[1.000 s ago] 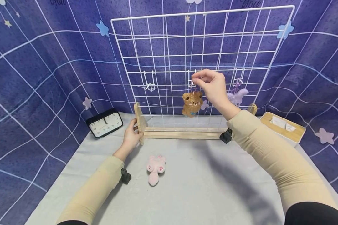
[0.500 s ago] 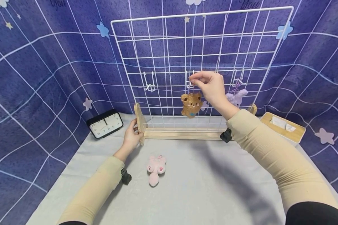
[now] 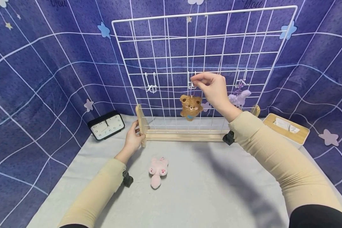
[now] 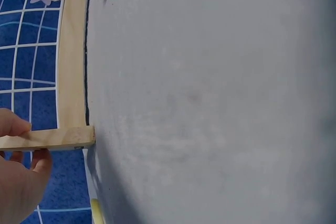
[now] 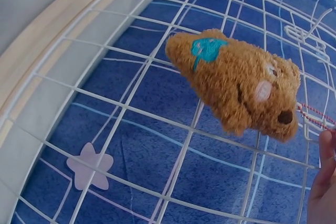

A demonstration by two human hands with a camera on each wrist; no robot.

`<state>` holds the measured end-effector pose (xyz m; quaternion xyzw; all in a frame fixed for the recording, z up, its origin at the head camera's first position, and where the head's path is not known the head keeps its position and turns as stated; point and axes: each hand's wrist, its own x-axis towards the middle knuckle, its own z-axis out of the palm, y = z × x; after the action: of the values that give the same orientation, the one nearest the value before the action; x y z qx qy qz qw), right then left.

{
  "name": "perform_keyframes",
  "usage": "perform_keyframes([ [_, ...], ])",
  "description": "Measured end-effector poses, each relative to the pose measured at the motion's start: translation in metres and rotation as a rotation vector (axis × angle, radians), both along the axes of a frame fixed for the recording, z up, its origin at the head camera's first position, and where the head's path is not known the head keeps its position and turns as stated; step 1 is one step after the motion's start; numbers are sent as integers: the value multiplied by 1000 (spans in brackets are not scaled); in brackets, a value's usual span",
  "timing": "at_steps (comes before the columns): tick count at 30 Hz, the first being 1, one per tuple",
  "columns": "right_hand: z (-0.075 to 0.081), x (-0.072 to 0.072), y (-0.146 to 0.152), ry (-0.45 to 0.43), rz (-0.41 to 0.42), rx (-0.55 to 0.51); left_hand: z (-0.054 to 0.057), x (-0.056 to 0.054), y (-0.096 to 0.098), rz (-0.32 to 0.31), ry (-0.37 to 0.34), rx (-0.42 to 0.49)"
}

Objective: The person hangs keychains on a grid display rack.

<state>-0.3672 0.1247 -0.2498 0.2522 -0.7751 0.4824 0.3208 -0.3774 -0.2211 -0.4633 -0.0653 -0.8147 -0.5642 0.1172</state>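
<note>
One wire grid rack (image 3: 205,56) stands at twelve o'clock, its wooden foot (image 3: 142,123) gripped at eight by the left hand (image 3: 134,136). At eight from the right hand (image 3: 213,88) hangs the brown teddy-bear plush (image 3: 191,107), bead chain (image 5: 314,123) pinched near the middle hook (image 3: 189,83); best seat it fully before release.
</note>
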Motion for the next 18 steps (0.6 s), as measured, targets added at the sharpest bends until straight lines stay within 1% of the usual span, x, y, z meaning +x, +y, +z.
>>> perform_keyframes([
  [4, 0, 2, 0, 9, -5, 15, 0, 0, 0, -4, -2, 2],
  [7, 0, 3, 2, 22, -27, 20, 0, -1, 0, -4, -5, -3],
  [9, 0, 3, 3, 28, -40, 15, -1, -1, 0, -2, -9, -8],
  [12, -1, 5, 6, 29, -34, -7, 0, 0, 1, 1, -9, -12],
  [13, -2, 6, 6, 23, -32, -17, 0, 0, 1, -1, -7, -8],
  [14, 0, 11, 6, 16, -28, -26, 5, 4, 2, -5, -11, -4],
  [18, -4, 17, 8, -20, -21, -47, 6, 5, 3, -10, -8, 19],
])
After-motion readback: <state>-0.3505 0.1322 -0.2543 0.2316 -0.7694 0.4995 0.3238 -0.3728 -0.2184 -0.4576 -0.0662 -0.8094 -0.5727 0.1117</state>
